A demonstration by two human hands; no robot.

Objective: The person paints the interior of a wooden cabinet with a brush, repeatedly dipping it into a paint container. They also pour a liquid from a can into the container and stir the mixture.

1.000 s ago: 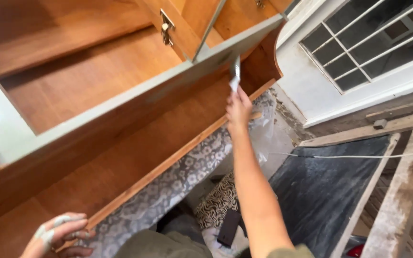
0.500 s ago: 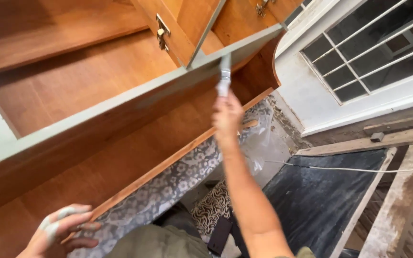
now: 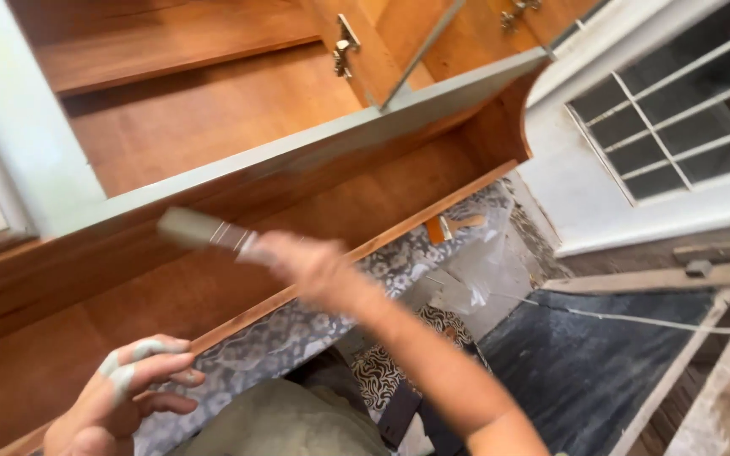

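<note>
The right hand point(image 3: 310, 263), blurred, was clenched around the handle of a paintbrush point(image 3: 204, 230), whose pale grey-green bristles pointed left, close to the painted front edge point(image 3: 314, 143) of a wooden cabinet point(image 3: 213, 118). The brush lay in front of the brown board just below that edge; whether the bristles touched the wood could not be told. The left hand point(image 3: 120, 397) rested at the cabinet's lower edge, fingers point(image 3: 141, 350) loosely curled and smeared with the same grey-green paint, grasping nothing. A patterned cloth point(image 3: 297, 329) lay on the floor beneath the cabinet. Farther off on the cloth, near the cabinet's right end, lay a second brush point(image 3: 449, 226) with an orange handle. A hinge point(image 3: 344, 44) showed on an open door above. To the right stood a barred window point(image 3: 678, 110) in a white wall, with a dark sheet point(image 3: 585, 371) on the floor and weathered planks point(image 3: 720, 397) beside it.
</note>
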